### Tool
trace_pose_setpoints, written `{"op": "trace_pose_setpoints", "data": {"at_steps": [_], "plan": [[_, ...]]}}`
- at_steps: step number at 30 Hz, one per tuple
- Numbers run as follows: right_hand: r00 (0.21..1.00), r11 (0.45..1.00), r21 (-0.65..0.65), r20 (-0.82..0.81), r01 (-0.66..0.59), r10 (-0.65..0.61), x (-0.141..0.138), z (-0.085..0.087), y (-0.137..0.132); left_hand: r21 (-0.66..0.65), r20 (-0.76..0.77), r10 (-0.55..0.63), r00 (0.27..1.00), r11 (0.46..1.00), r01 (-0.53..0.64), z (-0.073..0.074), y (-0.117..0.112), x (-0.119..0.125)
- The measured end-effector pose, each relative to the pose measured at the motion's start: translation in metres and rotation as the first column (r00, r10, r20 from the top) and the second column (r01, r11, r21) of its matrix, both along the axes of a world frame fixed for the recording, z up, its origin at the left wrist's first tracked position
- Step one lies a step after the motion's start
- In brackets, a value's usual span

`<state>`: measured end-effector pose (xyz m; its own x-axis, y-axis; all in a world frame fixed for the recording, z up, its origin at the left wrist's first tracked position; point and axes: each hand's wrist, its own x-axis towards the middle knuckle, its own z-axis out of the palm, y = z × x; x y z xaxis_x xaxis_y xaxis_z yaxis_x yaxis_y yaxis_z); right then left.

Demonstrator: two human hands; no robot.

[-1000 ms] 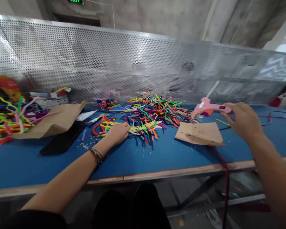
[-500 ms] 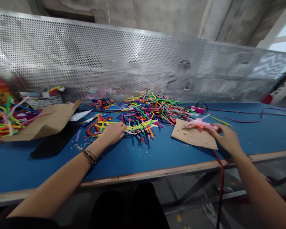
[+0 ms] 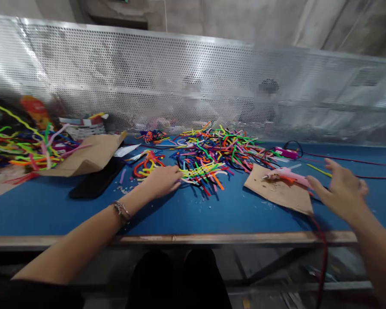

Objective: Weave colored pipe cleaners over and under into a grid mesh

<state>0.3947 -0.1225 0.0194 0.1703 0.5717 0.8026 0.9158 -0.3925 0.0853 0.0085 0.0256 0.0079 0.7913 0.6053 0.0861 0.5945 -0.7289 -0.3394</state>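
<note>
My left hand [image 3: 163, 182] is closed on the left end of a woven strip of pipe cleaners [image 3: 203, 172], mostly yellow and white with loose coloured ends. My fingertips hide that end. Over to the right, my right hand [image 3: 342, 189] is raised with its fingers apart and nothing in it. Just left of it lies a pink hot glue gun [image 3: 287, 175], on a piece of brown cardboard [image 3: 278, 198] spotted with glue. Its red cord [image 3: 323, 253] hangs over the table edge.
A large heap of coloured pipe cleaners [image 3: 218, 143] lies behind the strip. At left are more pipe cleaners [image 3: 45, 150], brown paper [image 3: 93, 154] and a black flat object [image 3: 94, 180]. A perforated metal screen [image 3: 148, 81] borders the blue table [image 3: 193, 219]; people show behind it.
My right hand has let go of the glue gun and moved right, its fingers spreading. My left hand keeps its hold on the woven strip. The view has turned slightly left.
</note>
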Motion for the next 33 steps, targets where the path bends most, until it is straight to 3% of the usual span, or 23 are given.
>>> {"op": "trace_pose_setpoints", "data": {"at_steps": [1,2,4,6,10,12,14,17,21,24,27,33], "plan": [[0.994,0.994,0.037,-0.036,-0.099,0.1,-0.015,0.008,0.002,-0.006,-0.012,-0.025,1.0,1.0,0.025,0.0,-0.003,-0.001],[0.962,0.963,-0.007,-0.061,-0.268,0.267,-0.032,0.015,0.004,-0.008,-0.024,-0.047,0.999,0.999,0.047,0.0,-0.007,-0.002],[0.847,0.836,-0.137,-0.132,-0.531,0.516,-0.07,0.024,0.01,-0.001,-0.05,-0.082,0.995,0.997,0.082,-0.002,-0.013,-0.003],[0.729,0.665,-0.3,-0.244,-0.684,0.639,-0.107,0.026,0.02,0.024,-0.065,-0.111,0.992,0.993,0.113,-0.005,-0.021,-0.002],[0.537,0.336,-0.483,-0.373,-0.809,0.756,-0.163,0.012,0.056,0.024,-0.024,-0.166,0.986,0.986,0.167,-0.012,-0.043,0.0],[0.487,0.218,-0.557,-0.396,-0.801,0.779,-0.179,0.002,0.076,-0.032,0.025,-0.168,0.985,0.985,0.169,-0.013,-0.056,0.001],[0.477,0.144,-0.611,-0.427,-0.779,0.768,-0.189,-0.005,0.092,-0.11,0.095,-0.152,0.984,0.981,0.162,-0.012,-0.066,0.001],[0.492,0.109,-0.656,-0.435,-0.747,0.754,-0.198,-0.009,0.105,-0.221,0.186,-0.158,0.97,0.955,0.198,-0.009,-0.071,0.002],[0.539,0.146,-0.683,-0.408,-0.716,0.737,-0.208,-0.011,0.109,-0.33,0.299,-0.183,0.937,0.901,0.282,-0.005,-0.057,0.001],[0.561,0.187,-0.669,-0.401,-0.72,0.724,-0.213,-0.016,0.108,-0.251,0.389,-0.109,0.915,0.943,0.219,-0.006,-0.048,-0.006],[0.572,0.216,-0.651,-0.402,-0.728,0.715,-0.214,-0.021,0.109,-0.208,0.348,-0.057,0.936,0.969,0.136,-0.014,-0.048,-0.017],[0.529,0.199,-0.607,-0.432,-0.77,0.73,-0.211,-0.026,0.115,-0.345,0.261,-0.049,0.964,0.928,0.14,-0.032,-0.064,-0.022]]}}
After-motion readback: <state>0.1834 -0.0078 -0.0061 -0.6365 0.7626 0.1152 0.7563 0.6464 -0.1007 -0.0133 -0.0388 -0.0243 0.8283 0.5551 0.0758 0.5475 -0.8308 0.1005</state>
